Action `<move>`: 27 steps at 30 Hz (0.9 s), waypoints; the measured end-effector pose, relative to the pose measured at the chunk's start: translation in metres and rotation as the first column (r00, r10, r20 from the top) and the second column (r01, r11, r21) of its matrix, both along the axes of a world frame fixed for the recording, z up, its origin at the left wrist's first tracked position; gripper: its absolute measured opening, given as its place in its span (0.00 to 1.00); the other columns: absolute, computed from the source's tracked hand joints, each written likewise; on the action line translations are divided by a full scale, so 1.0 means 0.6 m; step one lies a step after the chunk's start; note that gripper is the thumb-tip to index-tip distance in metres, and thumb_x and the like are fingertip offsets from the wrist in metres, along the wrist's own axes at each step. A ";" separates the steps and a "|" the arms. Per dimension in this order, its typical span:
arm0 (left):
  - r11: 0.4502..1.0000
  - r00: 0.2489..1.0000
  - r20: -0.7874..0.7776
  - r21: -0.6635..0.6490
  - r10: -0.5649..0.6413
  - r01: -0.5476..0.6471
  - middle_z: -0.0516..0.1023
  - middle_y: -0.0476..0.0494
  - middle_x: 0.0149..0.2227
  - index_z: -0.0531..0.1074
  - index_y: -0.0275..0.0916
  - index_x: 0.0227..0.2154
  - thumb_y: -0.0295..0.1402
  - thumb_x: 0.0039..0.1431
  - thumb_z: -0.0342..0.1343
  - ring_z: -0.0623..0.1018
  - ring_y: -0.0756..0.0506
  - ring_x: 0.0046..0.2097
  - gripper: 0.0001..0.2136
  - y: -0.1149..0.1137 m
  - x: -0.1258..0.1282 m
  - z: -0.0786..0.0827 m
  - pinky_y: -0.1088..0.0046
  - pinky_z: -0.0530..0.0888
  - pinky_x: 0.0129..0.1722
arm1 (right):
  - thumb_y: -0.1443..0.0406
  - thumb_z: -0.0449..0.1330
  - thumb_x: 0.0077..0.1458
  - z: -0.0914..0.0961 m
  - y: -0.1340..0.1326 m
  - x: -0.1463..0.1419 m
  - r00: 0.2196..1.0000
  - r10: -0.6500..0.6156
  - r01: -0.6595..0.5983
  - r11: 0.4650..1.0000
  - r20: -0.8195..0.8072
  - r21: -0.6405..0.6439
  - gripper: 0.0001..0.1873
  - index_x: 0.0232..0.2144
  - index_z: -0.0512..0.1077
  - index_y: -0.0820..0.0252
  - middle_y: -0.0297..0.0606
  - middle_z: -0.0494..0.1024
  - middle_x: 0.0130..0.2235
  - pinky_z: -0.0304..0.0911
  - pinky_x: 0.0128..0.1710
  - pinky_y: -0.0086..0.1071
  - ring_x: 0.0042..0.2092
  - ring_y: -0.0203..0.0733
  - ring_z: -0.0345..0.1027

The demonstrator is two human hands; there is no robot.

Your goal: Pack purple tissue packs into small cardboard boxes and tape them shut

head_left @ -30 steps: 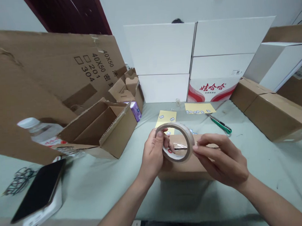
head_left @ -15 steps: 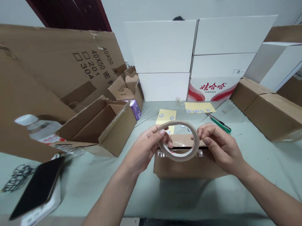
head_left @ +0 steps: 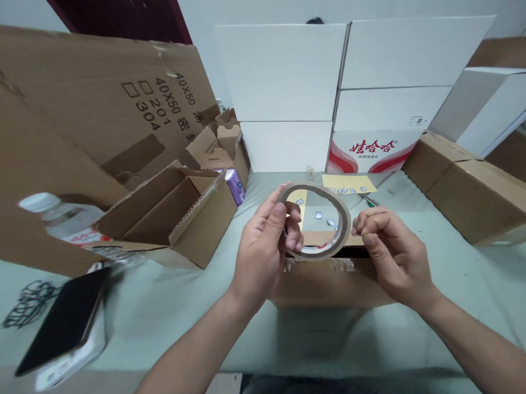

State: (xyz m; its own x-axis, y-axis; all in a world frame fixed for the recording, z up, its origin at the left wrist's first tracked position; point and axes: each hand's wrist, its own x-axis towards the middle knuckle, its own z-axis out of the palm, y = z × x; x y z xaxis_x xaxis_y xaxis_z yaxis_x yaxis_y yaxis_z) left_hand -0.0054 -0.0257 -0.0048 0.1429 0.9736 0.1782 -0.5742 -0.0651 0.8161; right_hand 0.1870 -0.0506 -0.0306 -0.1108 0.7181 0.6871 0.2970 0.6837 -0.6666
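Note:
My left hand (head_left: 265,240) is closed around the left side of a roll of packing tape (head_left: 343,217), thumb in front and fingers through the ring. The roll is held up and tilted above a brown cardboard box (head_left: 332,284). Just right of the roll, my right hand (head_left: 394,252) is pinched, thumb against forefinger, on what looks like the tape's clear free end. The box below has a dark gap along its top and shiny tape strips (head_left: 351,264) on its near upper edge. My hands hide part of its sides.
Yellow paper (head_left: 349,183) and small marked slips (head_left: 319,215) lie behind the box, near a green-handled cutter (head_left: 370,200). An open carton (head_left: 203,223), a bottle (head_left: 67,220) and a phone (head_left: 63,322) are left. White panels (head_left: 284,74) stand behind; another carton (head_left: 476,193) stands right.
The tape roll has risen and turned in my left hand. My right hand has shifted slightly right, still pinched. The view has tipped a little, and the cutter is now mostly hidden by my right hand.

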 end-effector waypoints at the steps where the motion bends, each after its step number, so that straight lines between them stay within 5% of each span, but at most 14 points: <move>1: 0.999 0.998 -0.053 0.019 0.030 -0.030 0.71 0.54 0.28 0.75 0.40 0.46 0.37 0.59 0.62 0.64 0.58 0.20 0.13 0.003 -0.003 -0.003 0.84 0.69 0.20 | 0.69 0.52 0.65 -0.002 -0.001 0.002 1.000 0.004 -0.004 1.000 -0.001 -0.018 0.06 0.34 0.64 0.56 0.36 0.67 0.36 0.61 0.42 0.36 0.41 0.40 0.64; 5: 0.997 0.983 -0.169 -0.021 0.071 -0.075 0.72 0.52 0.29 0.75 0.39 0.49 0.36 0.58 0.63 0.67 0.57 0.22 0.16 0.011 -0.014 -0.016 0.84 0.65 0.19 | 0.68 0.51 0.66 -0.014 -0.002 0.011 0.989 0.022 0.005 0.983 0.149 -0.182 0.07 0.34 0.63 0.56 0.37 0.69 0.38 0.62 0.44 0.37 0.44 0.41 0.66; 9: 0.973 0.995 0.075 -0.218 -0.061 0.076 0.77 0.46 0.41 0.76 0.35 0.43 0.25 0.53 0.62 0.77 0.53 0.37 0.13 0.008 -0.009 -0.018 0.81 0.76 0.40 | 0.67 0.49 0.66 -0.022 0.000 0.016 0.959 0.008 0.087 0.943 0.284 -0.321 0.07 0.34 0.63 0.56 0.37 0.72 0.38 0.62 0.41 0.40 0.41 0.42 0.67; 11: 0.963 0.976 0.187 -0.225 -0.109 0.151 0.76 0.44 0.51 0.76 0.37 0.44 0.23 0.53 0.58 0.76 0.48 0.51 0.15 0.002 -0.003 -0.015 0.74 0.75 0.51 | 0.67 0.48 0.66 -0.024 0.000 0.016 0.947 0.016 0.098 0.938 0.322 -0.333 0.07 0.34 0.63 0.56 0.38 0.73 0.38 0.62 0.41 0.40 0.40 0.43 0.67; 13: 0.969 0.970 0.209 -0.185 -0.126 0.166 0.72 0.45 0.57 0.74 0.40 0.47 0.25 0.56 0.56 0.73 0.45 0.56 0.15 -0.003 0.005 -0.016 0.69 0.75 0.52 | 0.68 0.48 0.66 -0.025 -0.001 0.015 0.945 0.023 0.083 0.948 0.325 -0.308 0.07 0.34 0.63 0.56 0.38 0.73 0.38 0.62 0.41 0.40 0.40 0.43 0.68; 16: 0.986 0.991 0.100 -0.136 -0.084 0.097 0.76 0.45 0.46 0.72 0.42 0.50 0.30 0.59 0.59 0.78 0.50 0.38 0.15 -0.003 0.014 -0.025 0.75 0.77 0.35 | 0.69 0.49 0.66 -0.027 -0.007 0.016 0.966 0.022 0.048 0.964 0.258 -0.261 0.08 0.33 0.64 0.56 0.37 0.72 0.37 0.62 0.42 0.39 0.41 0.42 0.68; 18: 0.995 1.000 0.012 -0.100 -0.028 0.029 0.72 0.50 0.34 0.72 0.41 0.51 0.34 0.59 0.62 0.71 0.55 0.26 0.17 0.003 0.014 -0.031 0.81 0.72 0.25 | 0.69 0.49 0.66 -0.028 -0.012 0.018 0.976 0.003 0.049 0.972 0.218 -0.231 0.09 0.32 0.64 0.55 0.36 0.71 0.36 0.62 0.41 0.37 0.41 0.41 0.67; 24: 0.994 0.971 -0.222 0.089 0.088 -0.070 0.65 0.54 0.27 0.72 0.39 0.50 0.39 0.60 0.60 0.62 0.57 0.22 0.17 0.019 -0.002 -0.027 0.82 0.64 0.18 | 0.72 0.50 0.65 -0.028 -0.019 0.024 0.979 -0.071 0.094 0.989 0.191 -0.110 0.10 0.32 0.63 0.55 0.34 0.69 0.33 0.63 0.39 0.33 0.38 0.38 0.65; 27: 0.970 0.891 -0.409 0.214 0.199 -0.119 0.66 0.53 0.25 0.74 0.38 0.50 0.39 0.64 0.56 0.63 0.55 0.21 0.15 0.019 -0.010 -0.026 0.81 0.64 0.19 | 0.74 0.50 0.64 -0.029 -0.014 0.034 0.951 -0.105 0.102 0.994 0.291 0.023 0.09 0.35 0.63 0.56 0.36 0.70 0.35 0.63 0.40 0.31 0.40 0.38 0.66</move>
